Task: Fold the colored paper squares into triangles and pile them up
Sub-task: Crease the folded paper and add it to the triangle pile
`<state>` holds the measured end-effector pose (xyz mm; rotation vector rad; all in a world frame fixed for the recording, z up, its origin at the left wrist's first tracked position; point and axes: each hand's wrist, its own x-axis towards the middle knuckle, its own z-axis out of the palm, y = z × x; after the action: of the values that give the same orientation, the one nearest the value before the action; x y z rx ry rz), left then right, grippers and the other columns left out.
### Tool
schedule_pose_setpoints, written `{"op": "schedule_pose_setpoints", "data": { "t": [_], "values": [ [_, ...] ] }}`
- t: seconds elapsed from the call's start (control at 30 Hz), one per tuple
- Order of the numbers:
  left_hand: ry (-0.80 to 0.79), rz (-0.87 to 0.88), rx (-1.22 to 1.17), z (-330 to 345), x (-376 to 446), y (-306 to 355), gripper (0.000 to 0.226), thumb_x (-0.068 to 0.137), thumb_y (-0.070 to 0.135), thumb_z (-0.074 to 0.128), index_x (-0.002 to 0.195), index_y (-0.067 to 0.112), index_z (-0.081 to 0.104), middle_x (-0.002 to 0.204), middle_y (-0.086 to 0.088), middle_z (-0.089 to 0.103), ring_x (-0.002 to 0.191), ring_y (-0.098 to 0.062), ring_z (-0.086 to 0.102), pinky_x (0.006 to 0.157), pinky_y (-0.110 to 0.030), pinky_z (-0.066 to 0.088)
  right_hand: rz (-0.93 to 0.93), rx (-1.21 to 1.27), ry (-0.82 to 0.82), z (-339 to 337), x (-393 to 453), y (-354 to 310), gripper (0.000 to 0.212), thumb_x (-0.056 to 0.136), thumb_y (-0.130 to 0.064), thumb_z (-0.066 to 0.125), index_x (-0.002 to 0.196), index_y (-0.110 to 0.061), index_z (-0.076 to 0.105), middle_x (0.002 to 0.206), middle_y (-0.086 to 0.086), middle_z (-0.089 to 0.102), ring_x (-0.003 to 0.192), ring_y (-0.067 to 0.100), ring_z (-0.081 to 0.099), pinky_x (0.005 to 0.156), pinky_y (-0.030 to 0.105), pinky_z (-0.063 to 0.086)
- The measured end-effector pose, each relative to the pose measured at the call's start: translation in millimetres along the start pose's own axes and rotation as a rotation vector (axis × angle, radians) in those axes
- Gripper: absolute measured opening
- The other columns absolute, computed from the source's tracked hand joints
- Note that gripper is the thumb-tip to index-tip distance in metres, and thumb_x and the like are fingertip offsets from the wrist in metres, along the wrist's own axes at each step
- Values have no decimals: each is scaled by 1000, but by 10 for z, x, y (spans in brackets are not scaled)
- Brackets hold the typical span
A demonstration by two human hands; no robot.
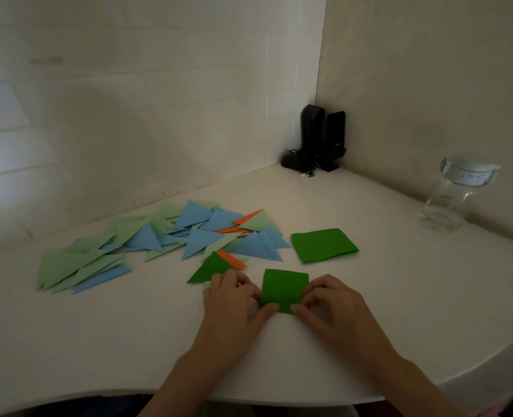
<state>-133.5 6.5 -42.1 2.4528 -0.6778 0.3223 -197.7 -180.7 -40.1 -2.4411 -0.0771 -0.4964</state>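
A dark green paper square lies flat on the white table in front of me. My left hand pinches its near-left corner between thumb and curled fingers. My right hand pinches its near-right edge the same way. A small stack of dark green squares sits just behind, to the right. A folded dark green triangle lies beside my left hand, with an orange triangle on it. A spread of light green, blue and orange folded triangles covers the table to the left.
A clear glass jar with a white lid stands at the right by the wall. Black devices with a cable stand in the far corner. The table's curved front edge runs close to me.
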Motion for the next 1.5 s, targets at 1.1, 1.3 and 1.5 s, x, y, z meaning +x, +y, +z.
{"op": "schedule_pose_setpoints", "data": {
  "t": [1.1, 1.3, 1.5],
  "values": [
    [35, 153, 3, 122, -61, 305, 15, 77, 8, 56, 85, 16, 66, 87, 1, 56, 78, -14, 54, 58, -27, 50, 147, 71, -130, -94, 117, 26, 26, 71, -19, 78, 83, -32, 59, 88, -7, 57, 83, 3, 53, 71, 4, 36],
    [-14, 180, 22, 78, -116, 358, 26, 90, 41, 51, 100, 21, 64, 104, 7, 53, 94, -7, 45, 73, -17, 38, 287, 154, 39, -163, 162, 32, 15, 80, -20, 72, 93, -21, 64, 90, -7, 66, 73, -1, 60, 64, 2, 41],
    [-53, 184, 77, 16, -87, 288, 48, 77, 69, 45, 99, 28, 58, 99, 14, 48, 87, -2, 42, 73, -15, 38, 354, 82, -47, -146, 259, -93, 32, 84, -34, 65, 111, -25, 48, 84, -9, 63, 71, 1, 57, 58, 9, 39]
  ]
}}
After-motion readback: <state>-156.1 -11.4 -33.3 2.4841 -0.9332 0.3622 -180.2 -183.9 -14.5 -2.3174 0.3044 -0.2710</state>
